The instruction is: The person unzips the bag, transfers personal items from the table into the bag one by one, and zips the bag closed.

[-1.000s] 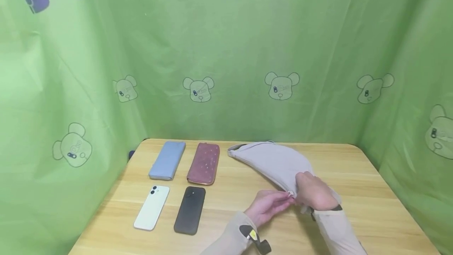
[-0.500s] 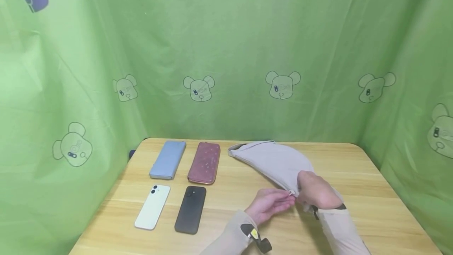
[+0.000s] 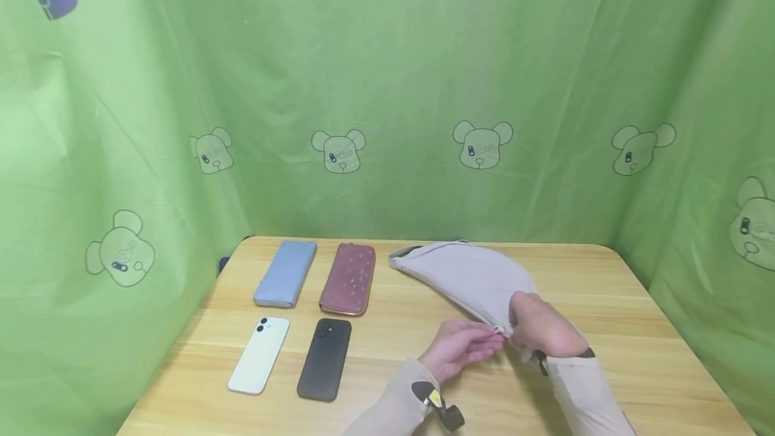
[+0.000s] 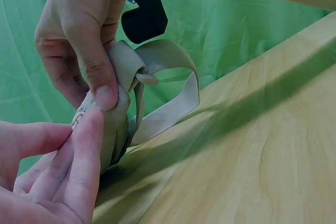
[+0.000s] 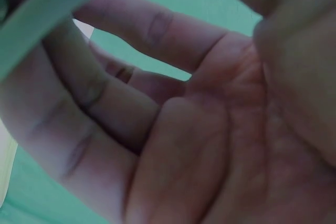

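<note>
Head view: a pale crescent sling bag [image 3: 463, 274] is set on the wooden table [image 3: 642, 362], right of the burgundy zip wallet [image 3: 348, 279]. Its zipper pull [image 3: 498, 330] is pinched between thumb and fingertips of the left hand [image 3: 460, 352], while fabric near the bag's closer end is gripped by the right hand [image 3: 545, 328]. Zipper work is apparently in hand; whether opening or closing cannot be told. For the next move, the fabric should be kept taut and the pull drawn along the seam. The long axis is laid diagonally, far left to near right, the tapered tip pointed far left and the bulging edge turned far right.
</note>
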`<state>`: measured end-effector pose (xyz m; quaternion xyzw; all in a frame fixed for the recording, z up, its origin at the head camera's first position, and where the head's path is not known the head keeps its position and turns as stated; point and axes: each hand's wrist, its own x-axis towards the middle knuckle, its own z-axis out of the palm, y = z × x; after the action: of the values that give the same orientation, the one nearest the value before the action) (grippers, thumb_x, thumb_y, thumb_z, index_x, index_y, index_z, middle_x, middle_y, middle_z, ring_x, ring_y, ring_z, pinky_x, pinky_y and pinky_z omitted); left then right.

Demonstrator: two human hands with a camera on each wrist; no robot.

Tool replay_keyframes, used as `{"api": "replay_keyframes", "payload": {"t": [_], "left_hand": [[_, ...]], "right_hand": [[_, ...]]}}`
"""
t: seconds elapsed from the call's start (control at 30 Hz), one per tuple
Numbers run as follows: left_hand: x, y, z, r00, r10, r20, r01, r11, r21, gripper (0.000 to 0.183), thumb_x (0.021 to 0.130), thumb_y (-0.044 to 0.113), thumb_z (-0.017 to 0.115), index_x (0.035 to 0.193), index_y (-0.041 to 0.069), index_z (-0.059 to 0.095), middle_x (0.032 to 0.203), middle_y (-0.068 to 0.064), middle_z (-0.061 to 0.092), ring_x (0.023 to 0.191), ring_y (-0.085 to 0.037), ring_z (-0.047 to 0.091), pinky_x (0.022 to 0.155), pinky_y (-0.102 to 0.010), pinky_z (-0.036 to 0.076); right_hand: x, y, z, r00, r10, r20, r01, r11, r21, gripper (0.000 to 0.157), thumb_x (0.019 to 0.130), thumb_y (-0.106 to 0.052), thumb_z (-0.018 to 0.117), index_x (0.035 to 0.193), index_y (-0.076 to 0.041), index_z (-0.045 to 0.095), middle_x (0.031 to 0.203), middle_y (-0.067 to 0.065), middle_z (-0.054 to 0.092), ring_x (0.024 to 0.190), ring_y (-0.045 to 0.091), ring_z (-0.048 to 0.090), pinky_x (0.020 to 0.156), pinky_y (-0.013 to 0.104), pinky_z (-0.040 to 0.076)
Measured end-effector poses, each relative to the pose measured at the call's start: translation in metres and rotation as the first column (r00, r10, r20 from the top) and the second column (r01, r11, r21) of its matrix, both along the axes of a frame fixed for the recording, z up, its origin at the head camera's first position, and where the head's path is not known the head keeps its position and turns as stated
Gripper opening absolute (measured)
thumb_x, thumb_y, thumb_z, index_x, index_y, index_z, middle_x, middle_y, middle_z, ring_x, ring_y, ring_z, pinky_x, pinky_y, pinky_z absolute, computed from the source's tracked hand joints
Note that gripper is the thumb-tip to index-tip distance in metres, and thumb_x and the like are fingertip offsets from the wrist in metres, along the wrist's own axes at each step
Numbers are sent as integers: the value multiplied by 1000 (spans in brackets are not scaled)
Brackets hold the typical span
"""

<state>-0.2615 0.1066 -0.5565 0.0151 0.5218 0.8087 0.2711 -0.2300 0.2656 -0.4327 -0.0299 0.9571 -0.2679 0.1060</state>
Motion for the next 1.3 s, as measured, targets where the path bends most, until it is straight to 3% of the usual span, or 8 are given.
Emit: {"api": "replay_keyframes", "payload": {"t": [0.57,1.0,1.3], "left_hand": [[-8,-3,1,999,24,-40,-25,1000,-19,17,90,2,72,105,-1,77,100,-21,79,78,-14,77,65,-17,62],[-11,-2,-2,997,67,-49,-67,998,-4,16,88,-2,72,103,-6,76,99,-25,78,84,-21,78,82,-30,65],[-8,-1,-6,996,72,-53,-72,997,1,16,89,-1,71,104,-7,75,99,-24,78,85,-21,78,84,-30,65]], "right_hand": [[-3,-3,2,1000,21,9,-20,1000,-21,24,74,13,71,82,1,52,69,12,62,50,21,64,44,31,55],[-3,-4,0,1000,21,11,-21,1000,10,24,75,10,73,85,0,53,69,11,61,52,22,63,45,31,54],[0,-5,-2,1000,27,-5,-27,999,29,25,71,10,73,85,1,54,71,11,60,52,20,62,45,30,54]]}}
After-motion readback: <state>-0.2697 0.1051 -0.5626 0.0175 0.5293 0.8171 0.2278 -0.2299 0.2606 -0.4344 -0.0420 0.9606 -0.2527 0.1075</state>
